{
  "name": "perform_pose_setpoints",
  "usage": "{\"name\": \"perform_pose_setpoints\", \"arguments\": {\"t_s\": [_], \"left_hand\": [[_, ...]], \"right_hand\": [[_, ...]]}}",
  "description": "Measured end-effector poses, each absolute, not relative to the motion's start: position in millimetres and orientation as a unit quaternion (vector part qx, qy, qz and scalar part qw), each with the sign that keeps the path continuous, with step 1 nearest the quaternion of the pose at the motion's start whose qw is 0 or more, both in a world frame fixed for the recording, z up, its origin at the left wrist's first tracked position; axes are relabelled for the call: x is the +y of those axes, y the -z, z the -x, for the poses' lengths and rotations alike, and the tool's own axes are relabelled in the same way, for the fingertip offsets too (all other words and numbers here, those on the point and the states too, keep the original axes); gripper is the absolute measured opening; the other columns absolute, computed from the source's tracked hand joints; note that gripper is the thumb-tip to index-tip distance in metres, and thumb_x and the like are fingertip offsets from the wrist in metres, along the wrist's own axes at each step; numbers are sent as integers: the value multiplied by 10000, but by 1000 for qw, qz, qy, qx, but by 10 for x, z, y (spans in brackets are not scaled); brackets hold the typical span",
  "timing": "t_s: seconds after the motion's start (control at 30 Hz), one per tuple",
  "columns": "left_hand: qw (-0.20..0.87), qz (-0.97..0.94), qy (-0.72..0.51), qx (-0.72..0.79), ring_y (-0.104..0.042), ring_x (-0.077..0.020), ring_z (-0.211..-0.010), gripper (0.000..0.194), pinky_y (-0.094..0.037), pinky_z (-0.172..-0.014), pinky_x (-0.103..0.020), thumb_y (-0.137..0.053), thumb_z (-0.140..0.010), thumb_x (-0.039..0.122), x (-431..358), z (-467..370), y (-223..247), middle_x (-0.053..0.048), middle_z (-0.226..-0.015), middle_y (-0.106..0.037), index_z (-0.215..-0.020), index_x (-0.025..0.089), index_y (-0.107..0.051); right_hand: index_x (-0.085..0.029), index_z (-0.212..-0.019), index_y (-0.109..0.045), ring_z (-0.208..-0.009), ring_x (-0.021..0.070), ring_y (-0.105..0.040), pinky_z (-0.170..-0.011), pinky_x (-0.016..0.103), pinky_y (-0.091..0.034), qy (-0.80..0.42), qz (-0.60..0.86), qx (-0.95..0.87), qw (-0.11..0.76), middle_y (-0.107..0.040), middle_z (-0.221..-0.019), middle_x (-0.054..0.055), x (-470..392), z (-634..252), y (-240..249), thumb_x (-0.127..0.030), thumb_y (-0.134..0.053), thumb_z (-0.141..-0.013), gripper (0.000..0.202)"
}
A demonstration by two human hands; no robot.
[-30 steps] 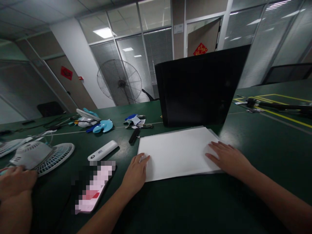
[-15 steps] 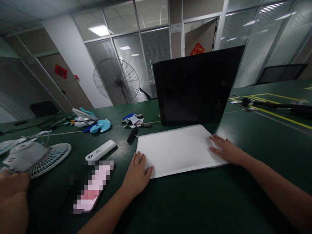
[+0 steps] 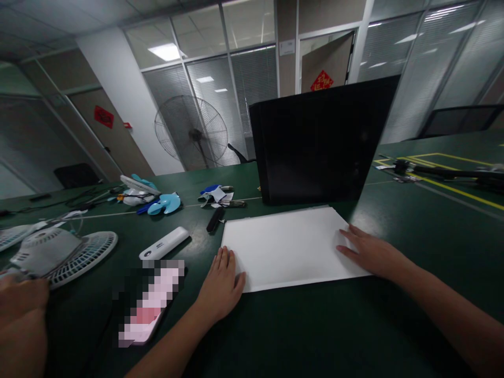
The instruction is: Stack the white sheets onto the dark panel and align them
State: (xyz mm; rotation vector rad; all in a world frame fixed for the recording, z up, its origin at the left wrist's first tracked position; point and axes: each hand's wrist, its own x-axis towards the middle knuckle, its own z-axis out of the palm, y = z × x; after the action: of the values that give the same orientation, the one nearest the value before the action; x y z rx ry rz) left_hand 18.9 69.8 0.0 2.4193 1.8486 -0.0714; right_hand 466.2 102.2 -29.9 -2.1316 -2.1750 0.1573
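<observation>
A thin white rectangular panel (image 3: 291, 247) lies on the green table in front of me. At its left edge rests my left hand (image 3: 222, 283), fingers flat together and thumb apart near the closest corner. My right hand (image 3: 364, 249) lies over the right edge, its fingers stretched onto the white surface. Both hands touch the panel from opposite sides, fingers open. Just behind the panel stands a large black flat screen-like panel (image 3: 323, 142), leaning slightly.
To the left are a pink phone (image 3: 151, 315), partly pixelated, a white power bank (image 3: 164, 243) and a small black object (image 3: 214, 220). Another person's hand (image 3: 21, 315) is by a white fan part (image 3: 84, 257). Blue fan blades (image 3: 165, 203) and cables lie farther back.
The white panel's near edge sits slightly closer to me and looks cleaner and flatter. Both hands stay at its sides. The whole view has shifted a little.
</observation>
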Motion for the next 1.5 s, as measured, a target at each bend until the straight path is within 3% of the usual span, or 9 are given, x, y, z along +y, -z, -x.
{"name": "perform_pose_setpoints", "arguments": {"t_s": [0.17,0.27,0.37,0.47,0.57,0.93,1.1,1.27,1.5], "left_hand": [[37,-792,33,608,-91,-371,-1562,784,-172,-1270,-508,-294,-1036,496,698,-206,4,-279,-1669,-125,-1582,-65,-253],[38,-791,41,610,-71,-365,-1563,804,-173,-1268,-515,-288,-1039,529,687,-207,-5,-264,-1674,-113,-1593,-51,-238],[54,-799,36,598,-21,-376,-1561,942,-167,-1260,-550,-328,-994,702,657,-201,-44,-230,-1685,-57,-1633,28,-172],[73,-809,27,583,23,-410,-1552,1075,-158,-1244,-609,-413,-882,857,631,-192,-91,-173,-1696,7,-1660,172,-132],[86,-808,23,582,30,-431,-1548,1088,-164,-1230,-638,-442,-836,897,628,-183,-112,-145,-1703,22,-1657,245,-154],[96,-801,6,591,-36,-421,-1559,1073,-187,-1223,-633,-465,-808,912,645,-174,-132,-158,-1711,-69,-1643,279,-233],[102,-799,12,592,-32,-419,-1560,1083,-192,-1218,-641,-470,-804,911,642,-181,-166,-147,-1714,-65,-1646,281,-212],[88,-806,16,585,-24,-410,-1562,1080,-171,-1232,-615,-452,-813,911,641,-177,-155,-158,-1711,-84,-1647,267,-215],[84,-804,20,589,-31,-420,-1562,1093,-182,-1228,-617,-453,-802,920,646,-171,-162,-143,-1713,-72,-1650,282,-196]], "right_hand": [[-329,-1604,-330,-1553,365,-99,-1250,629,-97,-103,588,-802,34,-160,-1692,46,855,-4495,108,-833,-497,-842,928],[-366,-1614,-264,-1548,397,-70,-1232,676,-43,-160,539,-827,17,-116,-1697,43,785,-4414,3,-839,-601,-773,1022],[-363,-1606,-287,-1545,406,-86,-1235,673,-32,-173,539,-824,7,-114,-1695,57,778,-4393,-28,-836,-625,-756,1030],[-377,-1584,-345,-1537,416,-145,-1238,676,-67,-170,545,-821,19,-178,-1686,53,804,-4403,-28,-833,-641,-746,999],[-369,-1575,-374,-1527,417,-198,-1231,687,-116,-159,548,-821,12,-235,-1673,59,821,-4426,-27,-845,-631,-743,992],[-383,-1610,-269,-1535,409,-179,-1220,706,-133,-111,508,-851,68,-160,-1695,64,796,-4379,123,-796,-626,-798,979],[-409,-1569,-373,-1487,426,-312,-1151,734,-298,-91,467,-874,96,-283,-1663,70,798,-4318,49,-717,-664,-830,853],[-358,-1343,-664,-1272,302,-590,-1023,524,-527,-13,362,-918,164,-614,-1410,68,773,-4304,50,-503,-709,-892,476],[-185,-1181,-697,-929,167,-694,-809,327,-591,170,209,-932,241,-734,-1060,63,706,-4166,55,-221,-633,-954,238]]}}
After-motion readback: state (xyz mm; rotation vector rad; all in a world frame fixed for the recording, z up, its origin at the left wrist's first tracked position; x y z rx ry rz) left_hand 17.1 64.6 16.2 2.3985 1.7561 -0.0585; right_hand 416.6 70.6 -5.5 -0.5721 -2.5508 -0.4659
